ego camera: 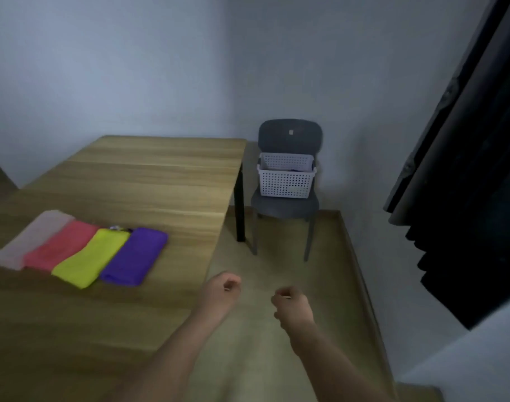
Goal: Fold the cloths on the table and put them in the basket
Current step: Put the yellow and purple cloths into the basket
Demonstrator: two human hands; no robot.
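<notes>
Our left hand [223,288] hangs just off the right edge of the table [149,175], fingers curled into the palm and holding nothing. Our right hand [291,304] is beside it over the floor, curled the same way and also empty, though blur hides how tightly either is closed. To the left of the left hand and a little further from us, the purple cloth [134,256] lies folded on the tabletop. It is the end of a row of four, touching side by side: the yellow cloth [92,258], the red cloth [60,245] and the pale cloth [30,239] follow leftward. Each long axis runs diagonally, near end to the left and far end to the right. We judge the left hand the nearer one for the next pickup, and the purple cloth the closest piece. The basket [285,184] sits on a dark chair [290,134] past the table's far right corner, ahead of both hands and well apart from the cloths. Something dark shows inside it, but we cannot tell what. Folding looks done, and carrying remains.
</notes>
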